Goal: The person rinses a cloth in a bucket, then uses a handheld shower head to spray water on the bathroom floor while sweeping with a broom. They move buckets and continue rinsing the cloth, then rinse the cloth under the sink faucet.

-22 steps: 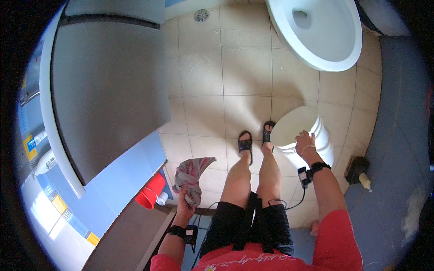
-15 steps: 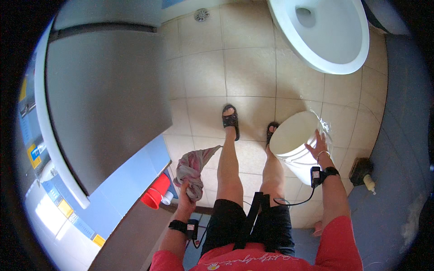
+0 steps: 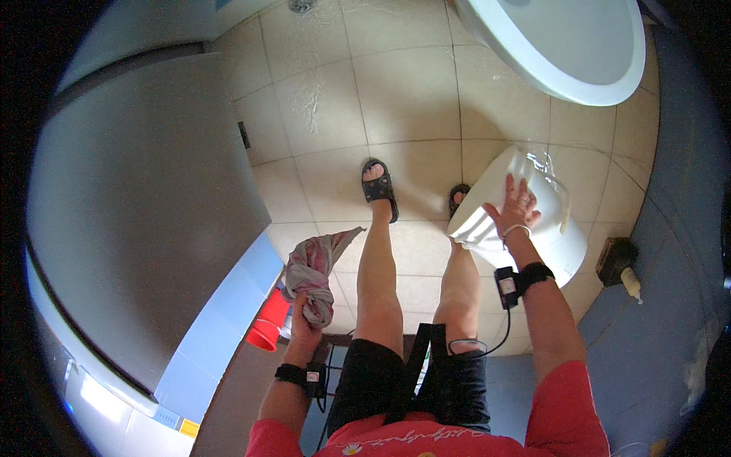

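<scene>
A white bucket (image 3: 560, 242) lies tipped toward the far left on the tiled floor beside my right foot, its mouth facing away from me and hidden. My right hand (image 3: 514, 207) rests on its side with the fingers spread. Water glistens on the tiles (image 3: 308, 103) beyond my feet and next to the bucket's rim. At my left side, a bunched grey and pink cloth (image 3: 311, 268) hangs from my closed left hand (image 3: 306, 316), one end of it pointing forward.
A white toilet bowl (image 3: 601, 84) stands at the far right. On the far left is a large grey panel (image 3: 145, 206). A red bucket (image 3: 266, 324) sits near my left hand. By the right wall lies a brush (image 3: 615, 261). A round floor drain (image 3: 302, 5) shows at the top.
The white bucket has tipped over, its mouth turning away from me, as my right hand pushed its upper side. Water has spread over the far tiles. The cloth stays in my left hand.
</scene>
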Available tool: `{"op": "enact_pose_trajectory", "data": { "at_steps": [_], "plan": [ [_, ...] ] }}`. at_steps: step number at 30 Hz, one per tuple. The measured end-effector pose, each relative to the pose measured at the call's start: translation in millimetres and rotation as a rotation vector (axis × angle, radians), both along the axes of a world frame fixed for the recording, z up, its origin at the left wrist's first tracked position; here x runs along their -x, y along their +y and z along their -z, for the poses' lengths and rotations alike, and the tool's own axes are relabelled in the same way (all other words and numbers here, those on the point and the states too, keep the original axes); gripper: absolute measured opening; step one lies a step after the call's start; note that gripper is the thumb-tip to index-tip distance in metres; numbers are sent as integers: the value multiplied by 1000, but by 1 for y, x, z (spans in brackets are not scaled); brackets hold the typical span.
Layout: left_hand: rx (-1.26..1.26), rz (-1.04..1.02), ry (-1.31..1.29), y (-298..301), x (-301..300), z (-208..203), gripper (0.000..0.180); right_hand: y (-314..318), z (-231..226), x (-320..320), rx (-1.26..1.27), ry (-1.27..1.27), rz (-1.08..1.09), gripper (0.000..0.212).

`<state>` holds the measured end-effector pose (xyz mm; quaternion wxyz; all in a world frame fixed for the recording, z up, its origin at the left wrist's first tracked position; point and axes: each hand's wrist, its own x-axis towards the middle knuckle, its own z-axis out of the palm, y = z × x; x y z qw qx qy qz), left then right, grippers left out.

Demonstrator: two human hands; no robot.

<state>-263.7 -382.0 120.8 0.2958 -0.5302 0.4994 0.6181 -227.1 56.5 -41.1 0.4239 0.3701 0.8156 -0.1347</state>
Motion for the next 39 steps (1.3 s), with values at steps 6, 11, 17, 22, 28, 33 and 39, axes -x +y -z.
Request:
{"op": "enact_pose_trajectory", "data": {
  "at_steps": [6, 11, 17, 22, 28, 33, 39],
  "plan": [
    [44, -17, 39, 0, 8, 3, 37, -20, -2, 61, -8, -85, 11, 81],
    [11, -20, 22, 13, 3, -10, 38, -16, 5, 62, -16, -78, 7, 82],
    [11, -8, 42, 13, 0, -17, 42, -14, 2, 62, -91, -98, 25, 84],
    [-12, -73, -30, 0, 3, -14, 40, -6, -3, 59, -1, -135, 50, 87],
    [9, -54, -38, -6, 2, -12, 37, 16, 5, 17, 127, -143, 219, 86],
    [-96, -42, -48, -11, -1, -10, 41, 15, 4, -4, 65, -131, 151, 92],
    [-27, 11, -18, -7, -6, -11, 37, 4, 0, -6, -80, -192, 213, 83]
  ]
}}
